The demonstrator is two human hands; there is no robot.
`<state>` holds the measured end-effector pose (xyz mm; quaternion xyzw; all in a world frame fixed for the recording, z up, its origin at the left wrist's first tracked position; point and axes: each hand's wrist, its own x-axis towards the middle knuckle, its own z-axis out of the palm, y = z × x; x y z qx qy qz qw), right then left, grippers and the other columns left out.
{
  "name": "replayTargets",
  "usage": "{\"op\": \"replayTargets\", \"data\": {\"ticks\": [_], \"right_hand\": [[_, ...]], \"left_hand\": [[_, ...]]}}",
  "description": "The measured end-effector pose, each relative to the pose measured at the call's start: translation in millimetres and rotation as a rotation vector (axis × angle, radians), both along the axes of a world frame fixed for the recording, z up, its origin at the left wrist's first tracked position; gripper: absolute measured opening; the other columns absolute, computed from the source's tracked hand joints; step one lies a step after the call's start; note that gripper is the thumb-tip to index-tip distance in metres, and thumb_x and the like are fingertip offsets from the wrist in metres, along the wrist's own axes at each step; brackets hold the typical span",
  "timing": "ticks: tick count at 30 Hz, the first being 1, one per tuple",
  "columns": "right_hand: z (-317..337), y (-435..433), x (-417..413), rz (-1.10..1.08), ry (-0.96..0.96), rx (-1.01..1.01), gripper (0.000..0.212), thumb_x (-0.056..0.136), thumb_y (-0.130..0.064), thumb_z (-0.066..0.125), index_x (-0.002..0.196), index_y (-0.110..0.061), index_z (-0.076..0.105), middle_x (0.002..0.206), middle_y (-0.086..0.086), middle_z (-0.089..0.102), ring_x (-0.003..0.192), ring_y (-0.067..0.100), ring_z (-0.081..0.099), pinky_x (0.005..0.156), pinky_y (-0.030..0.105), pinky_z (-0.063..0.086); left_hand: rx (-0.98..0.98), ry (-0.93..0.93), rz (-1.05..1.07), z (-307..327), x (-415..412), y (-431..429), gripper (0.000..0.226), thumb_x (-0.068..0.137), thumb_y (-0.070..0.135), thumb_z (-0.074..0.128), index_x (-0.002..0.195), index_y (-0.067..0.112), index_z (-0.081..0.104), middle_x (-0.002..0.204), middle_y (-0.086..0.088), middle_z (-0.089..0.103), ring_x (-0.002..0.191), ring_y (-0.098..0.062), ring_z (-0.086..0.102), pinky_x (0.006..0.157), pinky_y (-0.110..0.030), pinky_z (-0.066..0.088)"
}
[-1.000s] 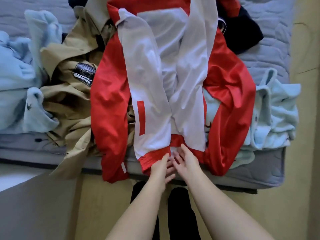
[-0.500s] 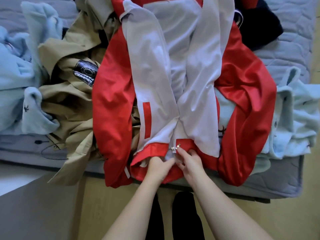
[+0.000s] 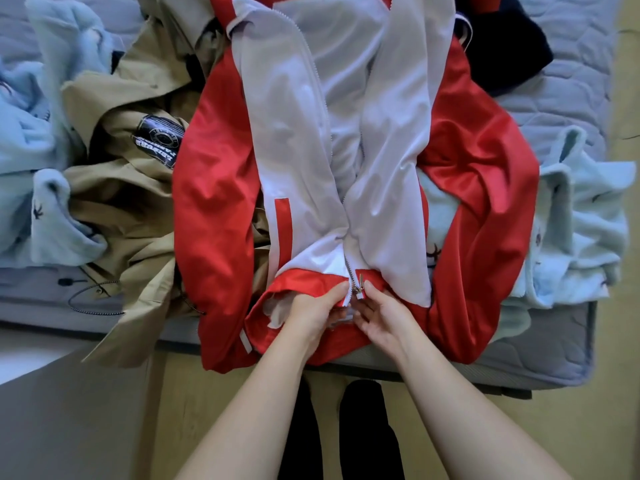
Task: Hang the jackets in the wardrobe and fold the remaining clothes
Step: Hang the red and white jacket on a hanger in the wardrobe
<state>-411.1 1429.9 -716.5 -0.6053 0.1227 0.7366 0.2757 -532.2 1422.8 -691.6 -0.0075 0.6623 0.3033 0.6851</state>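
Grey quilted fabric covers the bed (image 3: 561, 109), which fills the upper part of the view and carries a heap of clothes. Its near edge runs across the frame just above the person's black-clad legs (image 3: 363, 420). Pale yellow flooring (image 3: 620, 306) shows to the right of the bed and below it. A plain grey surface (image 3: 69, 417) occupies the lower left corner.

A red and white zip-front jacket (image 3: 221, 202) lies face up in the middle of the heap, with its hem at the bed's near edge and its red sleeves spread to either side. The white front panels stand apart along most of their length and meet only near the hem, where the small metal zipper slider (image 3: 356, 288) sits.

Toward the left of the view, partly under the jacket, lies a crumpled tan coat (image 3: 124, 202) bearing a black round patch (image 3: 157, 140). A light blue fleece garment (image 3: 31, 157) lies at the far left. A second light blue fleece garment (image 3: 588, 230) lies at the right, partly under a red sleeve. A dark navy garment (image 3: 502, 53) lies at the top right, against the jacket.

The left hand (image 3: 311, 315) grips the red hem band just left of the zipper, fingers curled round the fabric. The right hand (image 3: 386, 318) pinches the hem band just right of the slider, thumb on top and fingers beneath. The two hands lie just beside each other.
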Motion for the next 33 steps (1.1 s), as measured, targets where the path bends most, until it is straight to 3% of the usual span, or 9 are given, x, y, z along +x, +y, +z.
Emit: {"op": "replayTargets", "data": {"ticks": [3,5,7,12,16,20,25,29,33], "right_hand": [[9.0,0.3,7.8,-0.009,0.074,0.027,0.004,0.089,-0.012,0.058,0.087,-0.009,0.060,0.064,-0.001,0.063,0.050,0.004,0.054,0.040,0.014,0.035],[20.8,-4.0,10.9,-0.043,0.150,0.063,0.006,0.083,-0.009,0.059,0.089,-0.007,0.058,0.064,0.000,0.062,0.048,0.003,0.051,0.039,0.013,0.036],[34.0,-9.3,11.0,-0.060,0.199,0.091,0.013,0.078,-0.007,0.061,0.090,-0.005,0.060,0.067,0.003,0.064,0.050,0.004,0.053,0.041,0.013,0.039],[65.3,-15.2,3.3,-0.112,0.259,0.141,0.022,0.074,-0.004,0.062,0.096,-0.007,0.065,0.078,0.005,0.069,0.059,0.006,0.062,0.047,0.014,0.047],[82.5,-14.0,-2.7,-0.144,0.283,0.189,0.023,0.073,-0.005,0.063,0.095,-0.010,0.060,0.083,0.004,0.067,0.061,0.007,0.061,0.048,0.016,0.045],[96.5,-9.1,-3.2,-0.159,0.251,0.236,0.020,0.073,-0.006,0.062,0.091,-0.012,0.057,0.079,0.002,0.067,0.059,0.006,0.059,0.047,0.015,0.043],[112.8,-8.5,-5.8,-0.186,0.240,0.337,0.008,0.061,-0.013,0.074,0.067,-0.016,0.071,0.068,-0.002,0.067,0.057,0.007,0.061,0.049,0.017,0.044],[119.1,-16.8,-11.4,-0.201,0.232,0.354,0.036,0.041,-0.020,0.096,0.068,-0.015,0.073,0.067,0.001,0.066,0.058,0.008,0.061,0.050,0.018,0.046],[124.7,-22.6,-16.6,-0.285,0.211,0.329,0.040,0.035,-0.020,0.098,0.066,-0.016,0.073,0.069,0.001,0.068,0.057,0.008,0.062,0.049,0.019,0.046]], "left_hand": [[-0.018,0.071,-0.281,12.3,-5.2,6.2,0.025,0.083,0.028,0.072,0.063,0.013,0.067,0.048,0.001,0.062,0.038,-0.007,0.055,0.040,-0.013,0.038],[0.051,-0.016,-0.254,23.7,-8.1,8.3,0.023,0.085,0.024,0.069,0.068,0.008,0.069,0.050,0.000,0.065,0.041,-0.009,0.060,0.040,-0.011,0.041],[0.146,-0.056,-0.206,31.2,-10.4,6.1,0.024,0.086,0.019,0.066,0.064,0.009,0.065,0.046,0.004,0.057,0.037,-0.007,0.052,0.040,-0.014,0.039],[0.255,0.076,-0.077,49.0,-5.6,2.6,0.023,0.084,0.019,0.067,0.064,0.012,0.058,0.046,0.001,0.044,0.039,-0.010,0.035,0.042,-0.022,0.033],[0.317,0.153,-0.016,68.0,-2.0,3.0,0.040,0.081,0.026,0.068,0.047,0.018,0.048,0.039,0.004,0.038,0.032,-0.006,0.030,0.038,-0.014,0.035],[0.415,0.117,-0.092,82.8,-7.9,9.7,0.031,0.074,0.036,0.067,0.055,0.013,0.058,0.040,0.000,0.038,0.038,-0.011,0.031,0.042,-0.018,0.031],[0.571,0.110,0.017,101.5,1.6,15.8,0.039,0.085,0.009,0.061,0.047,0.020,0.060,0.040,0.009,0.049,0.034,0.000,0.045,0.038,-0.011,0.038],[0.627,0.207,0.067,109.1,7.8,17.9,0.027,0.076,0.019,0.067,0.050,0.021,0.060,0.041,0.011,0.050,0.035,-0.001,0.047,0.039,-0.013,0.040],[0.608,0.228,0.082,112.8,11.6,14.8,0.021,0.072,0.026,0.075,0.056,0.019,0.065,0.049,0.004,0.059,0.041,-0.013,0.056,0.045,-0.022,0.046]]}}
